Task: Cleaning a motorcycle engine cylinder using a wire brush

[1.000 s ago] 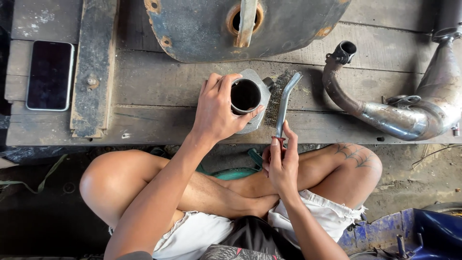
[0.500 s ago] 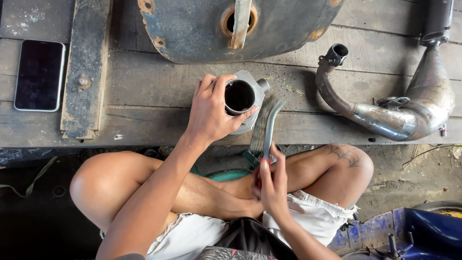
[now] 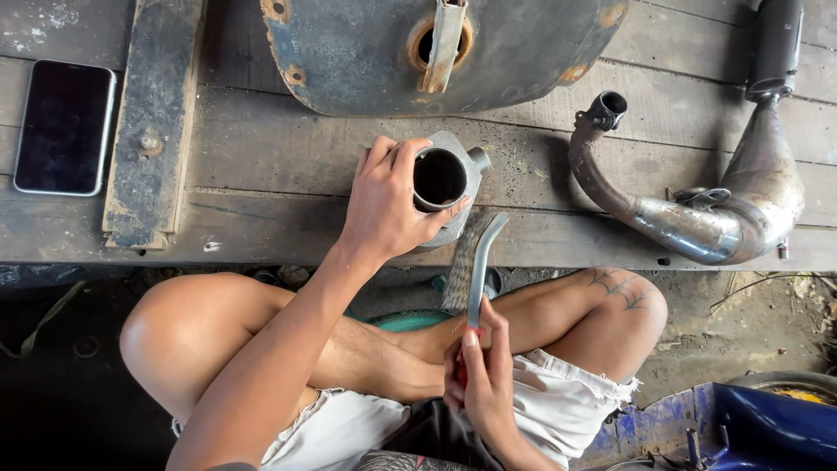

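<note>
Up front, our left hand grips the grey metal cylinder on the wooden bench. Our right hand pinches the wire brush just beside it, between the fuel tank, exhaust pipe and phone.

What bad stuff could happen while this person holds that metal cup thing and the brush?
The wire brush in the right hand hangs just above bare legs, so its bristles might scratch skin. The metal cylinder part, gripped by the left hand, sits near the edge of the wooden platform; it might slip off onto the legs. Brushing could also fling dust and rust toward the face.
</note>
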